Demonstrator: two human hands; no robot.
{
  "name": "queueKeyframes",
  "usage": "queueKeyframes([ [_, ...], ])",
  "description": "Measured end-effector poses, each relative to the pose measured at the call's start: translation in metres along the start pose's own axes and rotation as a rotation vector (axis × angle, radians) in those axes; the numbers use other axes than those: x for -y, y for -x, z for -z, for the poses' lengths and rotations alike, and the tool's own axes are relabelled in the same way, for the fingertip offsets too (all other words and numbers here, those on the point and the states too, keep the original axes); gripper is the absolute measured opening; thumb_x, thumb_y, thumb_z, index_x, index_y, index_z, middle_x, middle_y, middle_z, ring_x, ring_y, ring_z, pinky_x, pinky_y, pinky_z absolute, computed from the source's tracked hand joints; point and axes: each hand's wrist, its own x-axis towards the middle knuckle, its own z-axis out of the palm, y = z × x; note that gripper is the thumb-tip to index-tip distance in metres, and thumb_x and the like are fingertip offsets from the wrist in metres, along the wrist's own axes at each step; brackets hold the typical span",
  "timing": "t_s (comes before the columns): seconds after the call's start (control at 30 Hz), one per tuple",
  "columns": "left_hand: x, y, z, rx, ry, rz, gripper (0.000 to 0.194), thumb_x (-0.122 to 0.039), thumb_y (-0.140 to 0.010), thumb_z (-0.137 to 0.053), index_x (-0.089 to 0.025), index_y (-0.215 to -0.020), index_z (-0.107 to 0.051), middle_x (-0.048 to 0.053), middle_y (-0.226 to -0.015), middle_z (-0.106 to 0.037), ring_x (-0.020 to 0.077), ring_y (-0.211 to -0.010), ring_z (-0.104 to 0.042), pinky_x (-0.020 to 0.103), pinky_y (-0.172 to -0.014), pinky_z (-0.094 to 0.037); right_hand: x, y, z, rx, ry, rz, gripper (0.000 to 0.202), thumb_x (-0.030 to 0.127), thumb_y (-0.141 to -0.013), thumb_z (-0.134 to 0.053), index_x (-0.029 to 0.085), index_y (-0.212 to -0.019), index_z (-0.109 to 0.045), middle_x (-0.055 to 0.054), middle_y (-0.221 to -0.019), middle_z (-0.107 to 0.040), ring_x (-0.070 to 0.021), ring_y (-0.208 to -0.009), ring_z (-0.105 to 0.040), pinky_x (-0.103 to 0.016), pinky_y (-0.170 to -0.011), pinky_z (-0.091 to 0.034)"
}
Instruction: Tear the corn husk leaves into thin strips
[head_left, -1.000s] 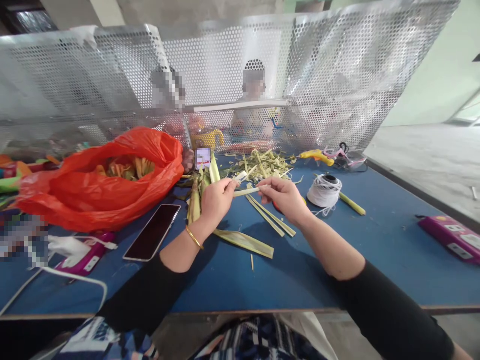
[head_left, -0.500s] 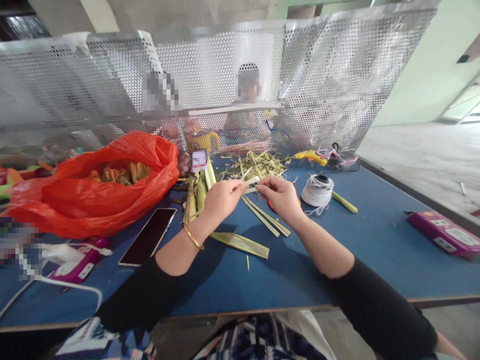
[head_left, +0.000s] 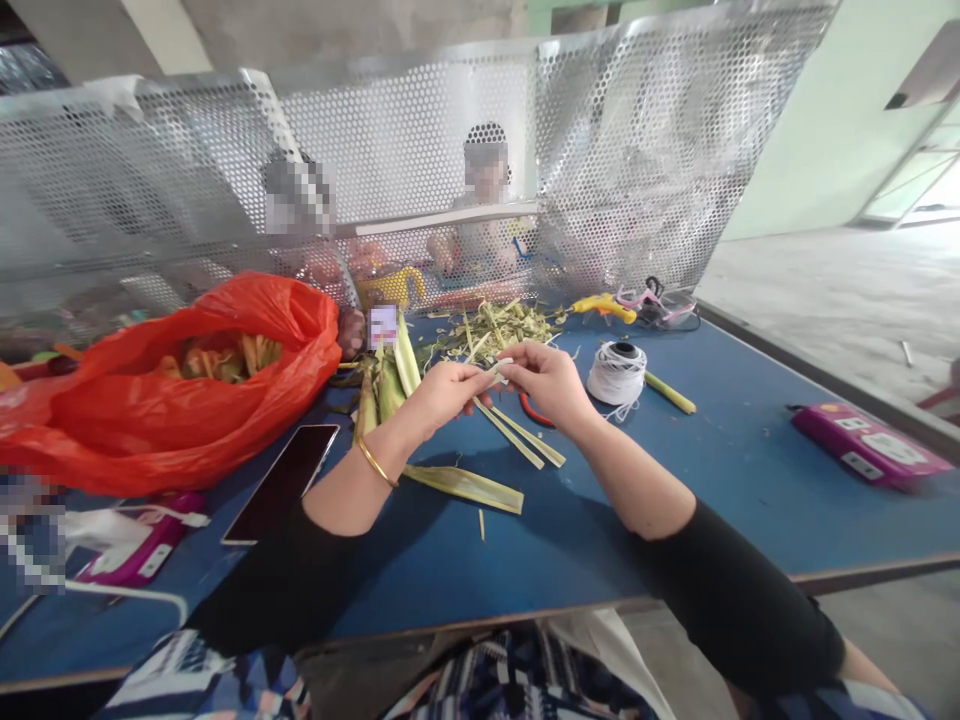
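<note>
Over the middle of the blue table, my left hand (head_left: 450, 392) pinches a pale leaf strip (head_left: 500, 371), and my right hand (head_left: 551, 380) grips the same strip from the other side. The fingertips of both hands nearly meet and cover part of it. Just below them lie narrow cut leaf strips (head_left: 525, 437). A wider flat leaf piece (head_left: 472, 487) rests nearer to me, beside my left wrist. To the left of my left hand are green leaf stalks (head_left: 388, 385). A red curved handle (head_left: 534, 410) shows partly under my right hand.
A pile of leaf scraps (head_left: 510, 330) lies behind my hands. White string spool (head_left: 617, 373), green stalk (head_left: 670, 392) and purple power strip (head_left: 870, 445) are on the right. Left are a phone (head_left: 281, 485) and red plastic bag (head_left: 165, 420). Behind a perforated metal screen (head_left: 405, 140) sit people.
My two hands have drawn closer together, and the pale strip between them now looks bent or folded. The whole view has shifted slightly, so the table things appear farther left.
</note>
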Motion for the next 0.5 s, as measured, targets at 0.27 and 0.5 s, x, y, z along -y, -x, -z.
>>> queueKeyframes([
  [0.27,-0.003,-0.002,-0.006,0.053,0.232,0.136,0.021,-0.032,-0.079,-0.066,-0.012,-0.074,-0.070,0.002,-0.056,-0.061,0.0059,-0.040,-0.044,0.018,-0.037,-0.029,-0.001,-0.002,0.003,-0.026,-0.013,0.013,0.021,0.033,-0.066,-0.068,0.019,-0.079,-0.060,0.004,-0.056,-0.060,-0.0131,-0.052,-0.058,-0.027,-0.056,-0.046],
  [0.5,-0.009,-0.014,0.003,-0.068,0.638,0.242,0.019,-0.015,-0.087,-0.057,-0.011,-0.071,-0.066,0.001,-0.058,-0.061,0.0067,-0.047,-0.054,0.019,-0.049,-0.047,0.001,-0.005,0.010,-0.149,0.135,0.002,0.018,0.037,-0.074,-0.061,0.019,-0.077,-0.061,0.002,-0.063,-0.064,-0.0128,-0.053,-0.059,-0.026,-0.056,-0.045],
])
